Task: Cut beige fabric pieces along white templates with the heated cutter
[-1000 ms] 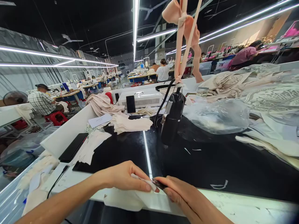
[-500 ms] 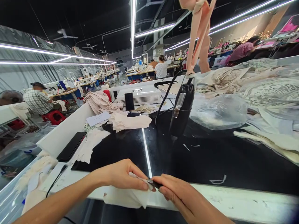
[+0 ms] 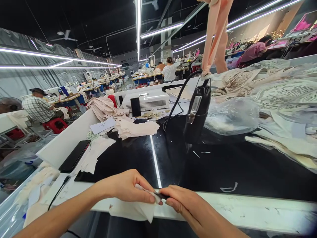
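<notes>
My left hand (image 3: 130, 186) pinches a piece of cream fabric (image 3: 133, 210) over the table's white front edge, and the fabric droops below the fingers. My right hand (image 3: 187, 202) is closed on small dark thread snips (image 3: 161, 195). Their tip meets the fabric at my left fingertips; most of the handle lies hidden in my grip. Both hands nearly touch each other. Beyond them, a black tool with a metal lever (image 3: 197, 114) hangs from pink fabric strips (image 3: 213, 36) above the black tabletop (image 3: 133, 157).
On the left lie a black phone (image 3: 75, 156), cream fabric pieces (image 3: 137, 128) and a paper slip (image 3: 102, 126). A white vented box (image 3: 148, 100) stands at the back. Plastic bags (image 3: 231, 115) and lace pieces fill the right. Several people sit at machines farther off.
The view has shifted slightly, and the hanging black tool appears a little farther right. Both hands keep their hold, with the snips still at the fabric.
</notes>
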Demonstrator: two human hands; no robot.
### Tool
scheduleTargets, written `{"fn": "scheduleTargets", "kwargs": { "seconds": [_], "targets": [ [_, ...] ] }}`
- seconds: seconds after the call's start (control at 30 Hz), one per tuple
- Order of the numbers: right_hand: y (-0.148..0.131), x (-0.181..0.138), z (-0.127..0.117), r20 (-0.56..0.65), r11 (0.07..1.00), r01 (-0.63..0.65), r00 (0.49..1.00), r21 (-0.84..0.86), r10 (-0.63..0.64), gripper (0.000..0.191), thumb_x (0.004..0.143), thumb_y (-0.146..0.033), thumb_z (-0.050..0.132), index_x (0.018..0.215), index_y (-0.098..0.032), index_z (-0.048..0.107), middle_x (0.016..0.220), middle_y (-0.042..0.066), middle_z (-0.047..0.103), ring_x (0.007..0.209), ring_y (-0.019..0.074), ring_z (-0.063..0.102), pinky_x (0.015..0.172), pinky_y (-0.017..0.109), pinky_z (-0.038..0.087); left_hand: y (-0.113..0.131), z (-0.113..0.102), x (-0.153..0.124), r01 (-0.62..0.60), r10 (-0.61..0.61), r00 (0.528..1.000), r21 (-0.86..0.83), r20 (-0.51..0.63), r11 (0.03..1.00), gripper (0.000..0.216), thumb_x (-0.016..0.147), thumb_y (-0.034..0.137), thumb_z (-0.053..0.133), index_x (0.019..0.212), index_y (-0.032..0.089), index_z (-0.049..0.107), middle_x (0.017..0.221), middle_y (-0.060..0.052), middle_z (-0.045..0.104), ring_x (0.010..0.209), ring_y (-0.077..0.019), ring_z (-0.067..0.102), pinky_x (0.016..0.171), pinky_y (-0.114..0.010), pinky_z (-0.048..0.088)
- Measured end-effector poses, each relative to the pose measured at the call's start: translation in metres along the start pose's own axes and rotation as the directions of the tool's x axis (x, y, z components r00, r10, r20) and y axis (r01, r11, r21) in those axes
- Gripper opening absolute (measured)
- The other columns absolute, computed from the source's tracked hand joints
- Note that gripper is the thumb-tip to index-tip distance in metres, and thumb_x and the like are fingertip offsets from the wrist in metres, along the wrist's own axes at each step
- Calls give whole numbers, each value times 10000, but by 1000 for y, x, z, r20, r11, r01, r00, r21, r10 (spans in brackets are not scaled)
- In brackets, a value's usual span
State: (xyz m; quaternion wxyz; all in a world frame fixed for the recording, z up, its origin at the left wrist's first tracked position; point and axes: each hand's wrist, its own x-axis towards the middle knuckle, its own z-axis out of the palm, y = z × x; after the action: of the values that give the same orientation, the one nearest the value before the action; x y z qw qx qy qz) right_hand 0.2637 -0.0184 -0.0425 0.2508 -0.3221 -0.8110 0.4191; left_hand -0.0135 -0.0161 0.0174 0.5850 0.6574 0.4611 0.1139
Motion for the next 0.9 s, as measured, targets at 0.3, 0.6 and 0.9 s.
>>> {"fn": "scheduleTargets", "kwargs": {
  "seconds": [0.3,0.6,0.9],
  "targets": [
    [10,-3,-1,-18,1000,-20,1000,-2,20,733,1222,-812,363,1303,-335,914,1214,93,919,1081,314,870,944,389,707,3,2,-3,16,-14,1000,76,-24,997,488,905,586,873,1226,245,1009,1026,-48,918,864,-211,691,785,-302,460],
    [35,-14,1,-124,995,-69,990,-69,60,684,1243,-750,370,1517,-343,847,1244,99,901,1094,312,874,1002,415,724,1,1,-1,30,-29,999,28,-33,999,534,925,628,896,1275,237,996,1030,-43,896,866,-211,678,793,-299,464],
    [86,0,-59,-286,626,-42,912,-779,-295,583,1292,-547,356,1303,-268,868,1015,110,841,839,303,838,677,388,636,-10,5,8,51,-66,985,-99,-157,994,869,867,949,879,1292,197,982,1059,-73,877,939,-239,673,862,-328,481]
  ]
}}
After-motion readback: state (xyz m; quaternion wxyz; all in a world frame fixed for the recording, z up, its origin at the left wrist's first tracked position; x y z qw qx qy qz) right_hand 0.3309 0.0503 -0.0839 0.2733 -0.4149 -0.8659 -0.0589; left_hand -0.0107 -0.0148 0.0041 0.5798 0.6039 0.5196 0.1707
